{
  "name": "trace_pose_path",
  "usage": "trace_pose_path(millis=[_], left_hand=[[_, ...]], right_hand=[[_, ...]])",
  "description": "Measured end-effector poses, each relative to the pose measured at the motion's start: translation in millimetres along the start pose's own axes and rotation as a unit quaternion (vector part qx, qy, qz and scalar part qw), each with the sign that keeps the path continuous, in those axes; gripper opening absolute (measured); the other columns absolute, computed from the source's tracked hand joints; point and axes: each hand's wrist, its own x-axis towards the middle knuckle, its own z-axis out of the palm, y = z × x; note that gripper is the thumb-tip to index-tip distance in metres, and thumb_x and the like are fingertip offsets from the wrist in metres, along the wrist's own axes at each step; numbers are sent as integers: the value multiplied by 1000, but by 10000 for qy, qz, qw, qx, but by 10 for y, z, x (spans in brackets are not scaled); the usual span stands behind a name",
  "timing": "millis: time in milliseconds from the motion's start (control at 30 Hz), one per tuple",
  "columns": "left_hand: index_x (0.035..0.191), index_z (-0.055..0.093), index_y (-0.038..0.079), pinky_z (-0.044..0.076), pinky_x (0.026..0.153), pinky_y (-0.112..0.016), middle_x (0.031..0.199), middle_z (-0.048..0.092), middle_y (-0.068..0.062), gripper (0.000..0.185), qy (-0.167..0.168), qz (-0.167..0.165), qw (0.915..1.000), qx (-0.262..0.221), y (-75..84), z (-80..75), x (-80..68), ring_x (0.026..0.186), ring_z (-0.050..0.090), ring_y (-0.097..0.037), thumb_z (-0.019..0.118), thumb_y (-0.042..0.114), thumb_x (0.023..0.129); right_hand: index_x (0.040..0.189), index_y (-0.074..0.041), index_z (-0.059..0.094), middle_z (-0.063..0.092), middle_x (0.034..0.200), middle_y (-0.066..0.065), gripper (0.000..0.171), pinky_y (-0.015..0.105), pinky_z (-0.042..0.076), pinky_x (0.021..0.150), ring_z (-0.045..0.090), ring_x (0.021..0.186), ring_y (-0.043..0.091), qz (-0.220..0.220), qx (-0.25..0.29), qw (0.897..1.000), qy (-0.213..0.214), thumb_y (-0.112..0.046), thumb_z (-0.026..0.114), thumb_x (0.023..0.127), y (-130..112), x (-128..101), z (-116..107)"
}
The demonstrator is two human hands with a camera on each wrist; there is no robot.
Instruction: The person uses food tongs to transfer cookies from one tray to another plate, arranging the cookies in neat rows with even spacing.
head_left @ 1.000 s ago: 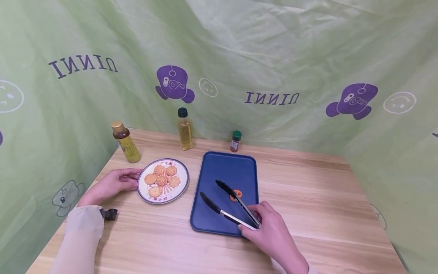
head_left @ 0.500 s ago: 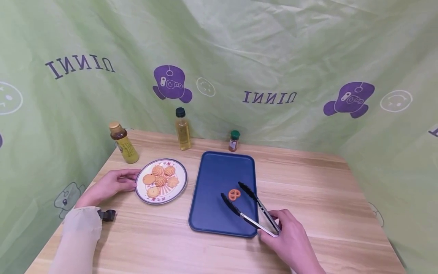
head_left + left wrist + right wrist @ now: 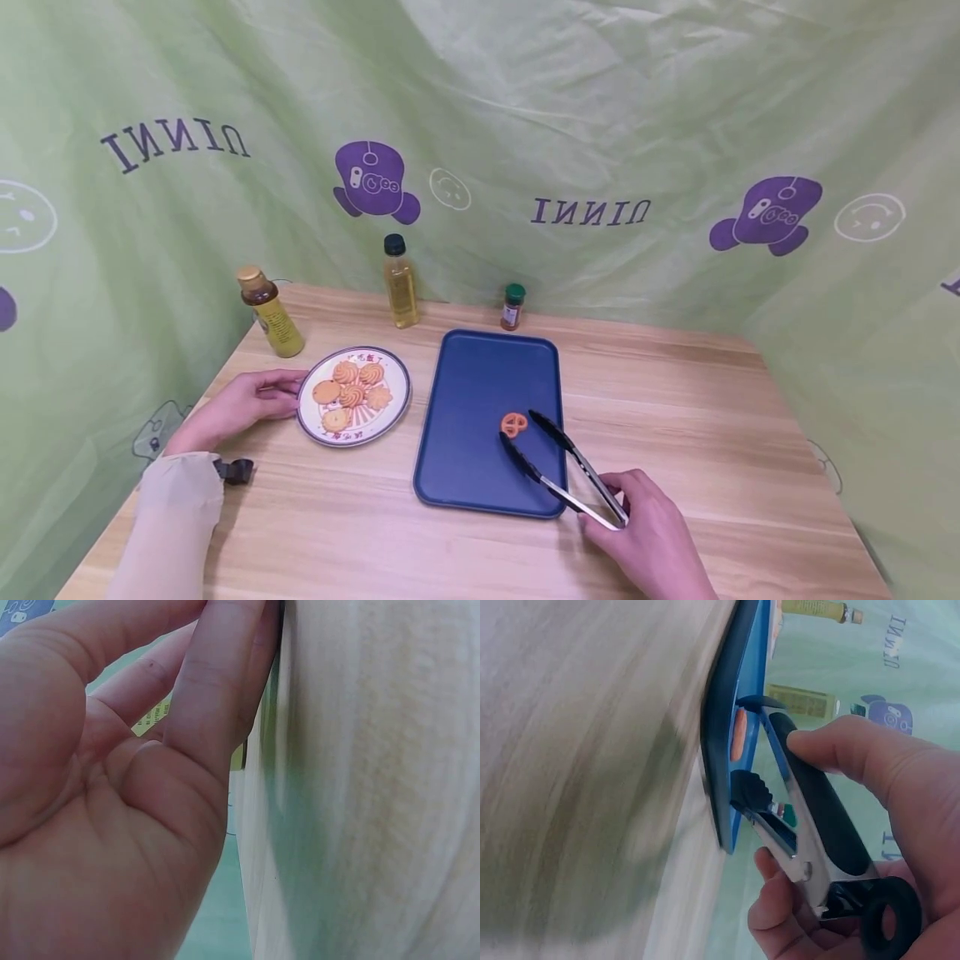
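- Gripping the tongs (image 3: 564,468) by their handles, the right hand (image 3: 648,542) rests on the desk (image 3: 697,417) just off the tray's near right corner; the tong tips stand spread over the tray (image 3: 480,392), beside the pretzel cookie (image 3: 513,424).
- The left hand (image 3: 240,404), fingers relaxed, touches the left rim of the plate (image 3: 397,408) of cookies (image 3: 352,385).
- Two bottles (image 3: 401,281) and a spice jar (image 3: 513,307) stand along the far edge.
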Motion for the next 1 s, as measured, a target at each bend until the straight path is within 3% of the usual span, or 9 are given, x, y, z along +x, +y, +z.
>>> trace_pose_path(millis=[167,400,667,1000], left_hand=[[163,52,-4,61,94,-16,146,71,-25,65,-16,63,10000,13,-10,2,13,112,73,1,77,20,107],[162,53,-4,61,93,-16,146,71,-25,65,-19,82,10000,30,-13,-2,11,111,73,1,78,19,107],[163,52,-4,60,94,-15,146,70,-26,66,-31,9,10000,-35,11,6,-4,112,73,1,78,19,107],[163,53,-4,61,94,-16,146,70,-26,65,-36,59,10000,-61,26,6,-9,111,73,3,77,19,107]], right_hand=[[122,-11,81,69,100,-5,54,24,40,68,53,82,10,222,-118,9994,-230,-36,100,78,-17,13,-9],[119,-12,81,69,98,-6,51,24,40,67,52,81,9,85,-135,9998,-69,-35,99,77,-23,15,-6],[120,-11,81,70,100,-4,54,25,40,69,53,82,11,191,-103,9996,-166,-36,100,77,-48,47,-1],[115,-14,82,71,100,-8,45,23,43,70,54,81,7,-360,159,9990,201,-28,99,76,-171,84,29]])
